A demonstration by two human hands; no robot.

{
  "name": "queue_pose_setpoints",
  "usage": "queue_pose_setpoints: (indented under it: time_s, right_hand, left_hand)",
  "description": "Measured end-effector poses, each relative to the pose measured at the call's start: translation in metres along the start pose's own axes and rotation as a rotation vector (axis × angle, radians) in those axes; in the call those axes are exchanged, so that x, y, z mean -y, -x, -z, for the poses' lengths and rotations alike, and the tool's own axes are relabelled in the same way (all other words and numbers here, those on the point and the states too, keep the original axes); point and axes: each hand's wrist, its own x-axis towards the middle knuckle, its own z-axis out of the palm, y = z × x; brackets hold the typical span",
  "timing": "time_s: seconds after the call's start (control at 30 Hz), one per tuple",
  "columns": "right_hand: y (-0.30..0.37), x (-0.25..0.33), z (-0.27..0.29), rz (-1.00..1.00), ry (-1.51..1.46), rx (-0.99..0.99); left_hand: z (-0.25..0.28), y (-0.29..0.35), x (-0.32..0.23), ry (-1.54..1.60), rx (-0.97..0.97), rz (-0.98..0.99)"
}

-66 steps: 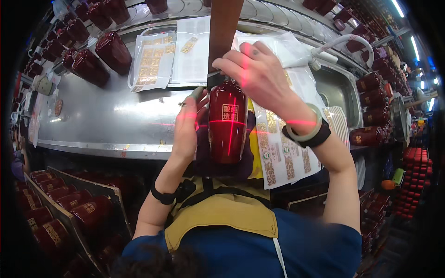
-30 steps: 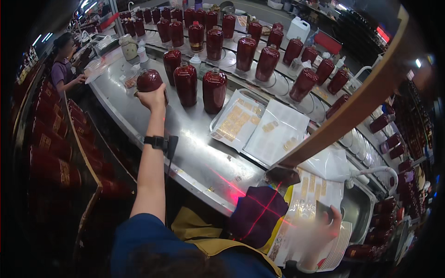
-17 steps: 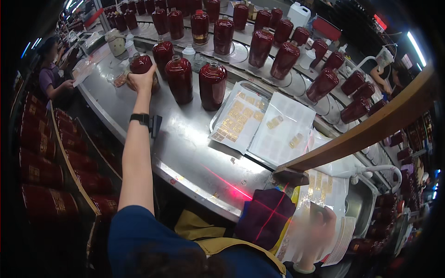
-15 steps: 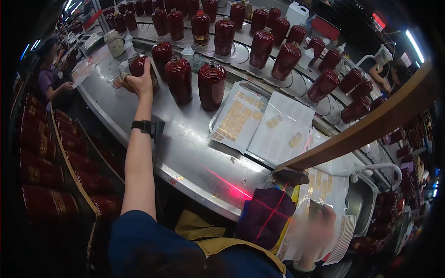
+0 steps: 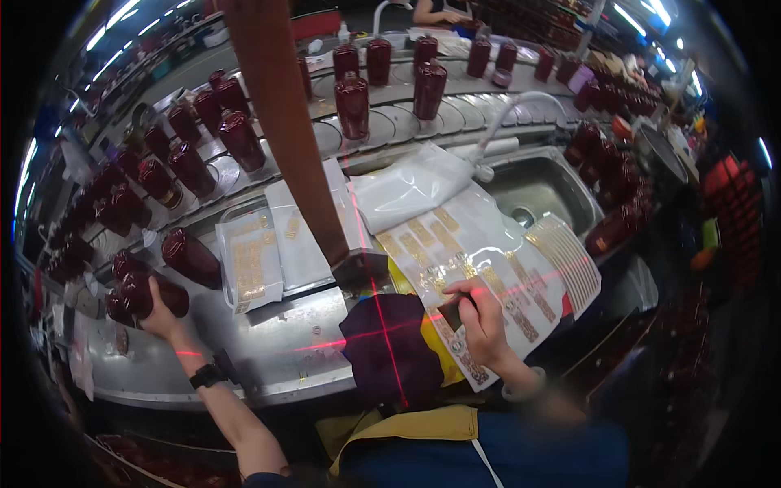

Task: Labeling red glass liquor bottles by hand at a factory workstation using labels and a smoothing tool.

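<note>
At the left of the metal bench, my left hand [image 5: 161,315] is wrapped round a glossy dark red bottle [image 5: 130,299]. The bottle is tilted, and most of the fingers are hidden behind it. My right hand [image 5: 482,324] is curled over a white sheet with gold patterned pieces [image 5: 521,281]. A small dark flat piece [image 5: 450,312] is pinched in its fingers; its exact kind is unclear. Between the hands, a dark purple cloth pad [image 5: 390,346] lies at the bench edge, crossed by red laser lines. Another red bottle [image 5: 189,259] leans just beyond my left hand.
A wooden post [image 5: 289,122] rises above the pad. A tray edge and a smaller gold-patterned sheet [image 5: 250,260] lie left of it. Beyond are a metal sink [image 5: 541,187], a white tap [image 5: 521,102] and a conveyor [image 5: 390,126] with several red bottles. Another person works at the far side.
My view has turned to the right. My left hand still holds a bottle, now tilted. My right hand, blurred before, is now clear over the gold-patterned sheet.
</note>
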Motion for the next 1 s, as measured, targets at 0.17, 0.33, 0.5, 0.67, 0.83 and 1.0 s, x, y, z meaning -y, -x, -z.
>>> queue_pose_setpoints:
  time_s: [0.17,0.33,0.5,0.67,0.83,1.0]
  right_hand:
    - [0.002,0.005,0.003,-0.064,0.015,0.176]
    - [0.003,0.016,-0.005,0.253,0.012,0.185]
    - [0.014,0.021,-0.016,0.263,0.009,0.392]
    - [0.039,0.022,-0.025,0.283,0.103,0.557]
    - [0.043,0.011,-0.026,0.156,0.089,0.517]
    - [0.032,-0.006,-0.028,0.109,-0.053,0.516]
  left_hand:
    - [0.05,0.051,-0.083,0.412,-0.094,0.236]
    - [0.082,0.127,-0.155,0.719,0.351,0.468]
    - [0.093,0.213,-0.186,1.066,0.899,0.847]
    - [0.095,0.275,-0.218,0.705,1.234,0.871]
    - [0.085,0.293,-0.234,0.705,1.265,1.28]
    - [0.073,0.292,-0.226,0.671,1.351,1.18]
